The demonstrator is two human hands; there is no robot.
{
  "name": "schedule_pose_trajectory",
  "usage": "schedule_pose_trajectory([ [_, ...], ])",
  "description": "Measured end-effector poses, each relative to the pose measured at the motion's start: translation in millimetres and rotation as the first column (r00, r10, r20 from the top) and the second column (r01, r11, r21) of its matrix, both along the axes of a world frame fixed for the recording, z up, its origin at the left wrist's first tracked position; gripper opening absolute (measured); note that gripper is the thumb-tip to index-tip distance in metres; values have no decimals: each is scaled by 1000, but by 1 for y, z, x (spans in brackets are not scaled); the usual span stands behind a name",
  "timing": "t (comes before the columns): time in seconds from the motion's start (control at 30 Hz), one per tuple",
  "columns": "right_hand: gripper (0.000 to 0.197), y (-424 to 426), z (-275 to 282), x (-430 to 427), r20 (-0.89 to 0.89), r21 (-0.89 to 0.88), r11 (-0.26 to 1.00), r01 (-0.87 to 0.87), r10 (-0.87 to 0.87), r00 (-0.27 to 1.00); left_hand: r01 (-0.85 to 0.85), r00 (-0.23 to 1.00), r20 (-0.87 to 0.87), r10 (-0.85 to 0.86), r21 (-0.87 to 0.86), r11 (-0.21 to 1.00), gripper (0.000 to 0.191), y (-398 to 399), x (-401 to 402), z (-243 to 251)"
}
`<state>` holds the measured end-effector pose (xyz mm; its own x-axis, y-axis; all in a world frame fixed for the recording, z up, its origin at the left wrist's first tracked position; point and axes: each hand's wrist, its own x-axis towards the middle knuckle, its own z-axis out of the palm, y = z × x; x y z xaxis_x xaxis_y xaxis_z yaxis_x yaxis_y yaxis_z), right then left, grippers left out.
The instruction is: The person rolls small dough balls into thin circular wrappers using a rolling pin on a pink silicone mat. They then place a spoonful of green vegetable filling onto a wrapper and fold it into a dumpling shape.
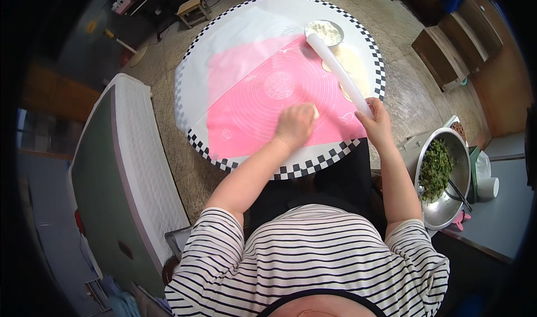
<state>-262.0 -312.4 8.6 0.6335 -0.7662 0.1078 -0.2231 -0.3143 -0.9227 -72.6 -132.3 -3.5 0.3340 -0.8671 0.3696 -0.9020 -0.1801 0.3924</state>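
My right hand (374, 118) grips the near end of a whitish rolling pin (342, 74), whose far end rests by the rim of a metal bowl of flour (323, 32). My left hand (297, 122) is curled over the pink silicone baking mat (251, 124), and a bit of pale dough (315, 112) shows at its fingers; most of that dough is hidden. Flattened pale dough (354, 71) lies beyond the rolling pin, at the right of the mat. The mat's far left part lies under a translucent sheet or fold.
The round table has a checkered rim (310, 169). At the right, a large steel bowl (465, 162) holds chopped greens (435, 168) and chopsticks (459, 194). A white mattress (144, 149) stands on edge at the left. A wooden stool (194, 10) stands beyond the table.
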Motion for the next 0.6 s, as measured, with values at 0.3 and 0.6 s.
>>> schedule_pose_trajectory([
  [0.3, 40, 15, 23, -24, -367, -313, 946, -86, -37, 929, 214, 975, -99, -200, 162, 963, 67, 15, -19, -4],
  [0.6, 48, 33, -3, -18, -519, -539, 739, -404, 86, 851, -35, 992, 130, 3, 249, 968, 68, 21, 23, -4],
])
